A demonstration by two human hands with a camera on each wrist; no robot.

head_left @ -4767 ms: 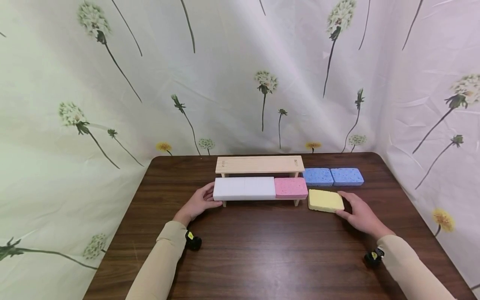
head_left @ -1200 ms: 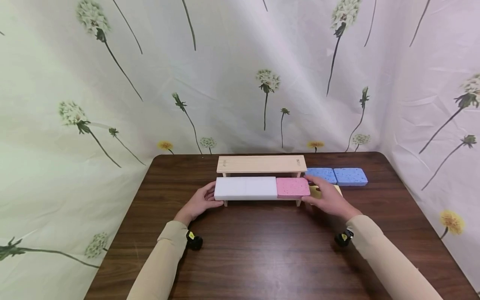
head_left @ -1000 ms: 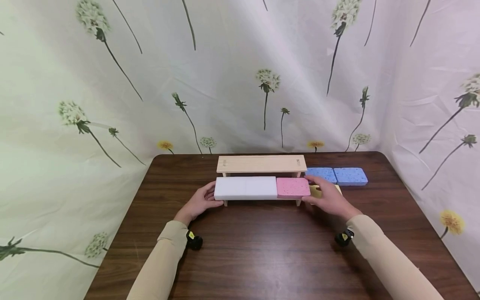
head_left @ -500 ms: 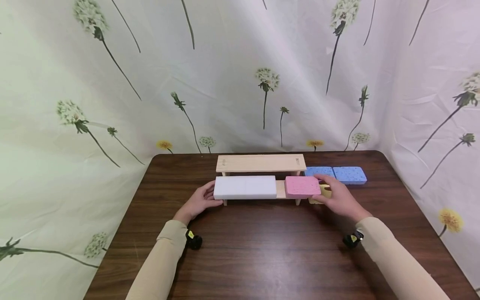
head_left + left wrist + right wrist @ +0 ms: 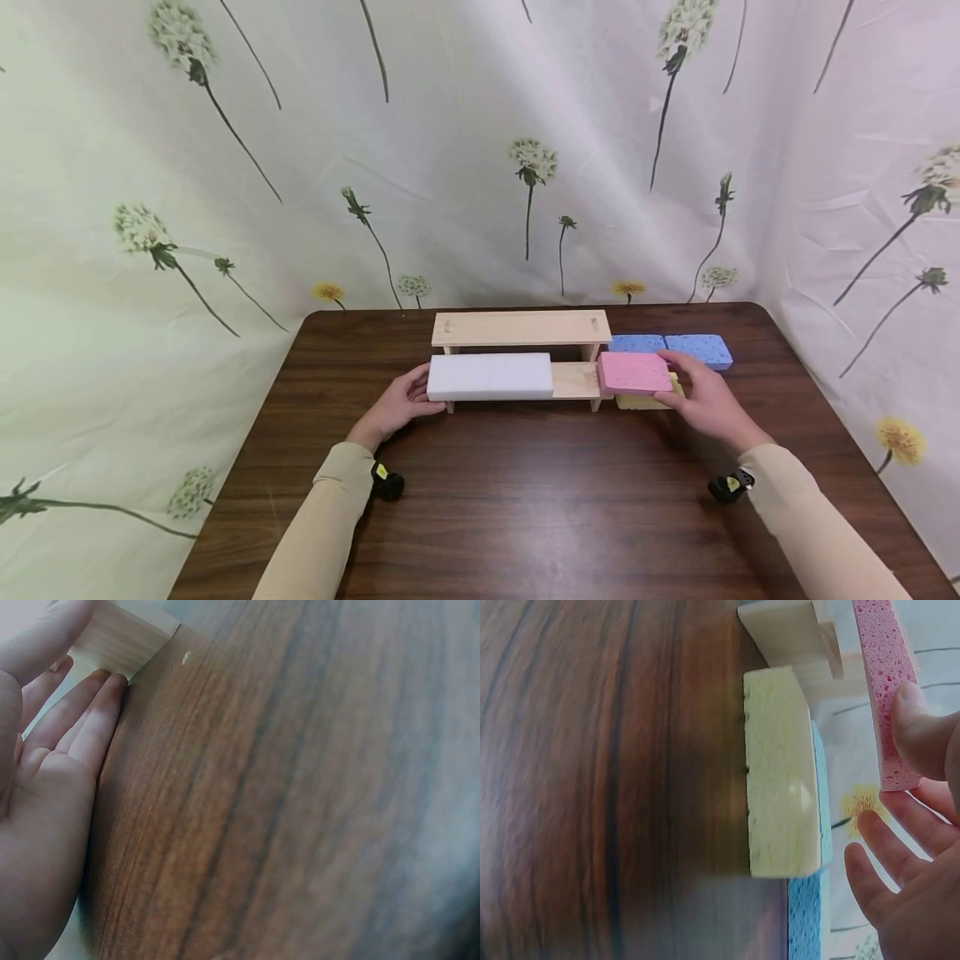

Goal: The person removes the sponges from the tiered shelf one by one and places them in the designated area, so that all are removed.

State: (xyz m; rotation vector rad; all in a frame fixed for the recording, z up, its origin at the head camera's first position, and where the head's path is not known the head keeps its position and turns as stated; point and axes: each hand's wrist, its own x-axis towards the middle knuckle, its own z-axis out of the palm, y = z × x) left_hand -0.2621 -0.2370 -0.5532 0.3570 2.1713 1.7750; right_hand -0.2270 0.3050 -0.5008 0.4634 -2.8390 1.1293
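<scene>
My right hand (image 5: 708,402) pinches a pink sponge (image 5: 633,372) by its right end, thumb in front and fingers behind. The sponge hangs above the table, at the right end of a low wooden stand (image 5: 576,381). Beneath it, partly hidden, lies a yellow sponge (image 5: 780,780). Two white foam blocks (image 5: 489,377) lie end to end on the stand's left part. My left hand (image 5: 397,404) holds the stand's left end, thumb at the front; in the left wrist view its fingers (image 5: 94,735) touch the wooden leg.
A second wooden stand (image 5: 521,327) stands behind the first, its top bare. Two blue sponges (image 5: 697,352) lie side by side at the back right. A flowered cloth (image 5: 450,167) hangs around the dark wooden table (image 5: 540,500).
My right hand has let go of the yellow sponge, moved left to the pink sponge, gripped it and carried it right, baring that part of the stand. My left hand stays put.
</scene>
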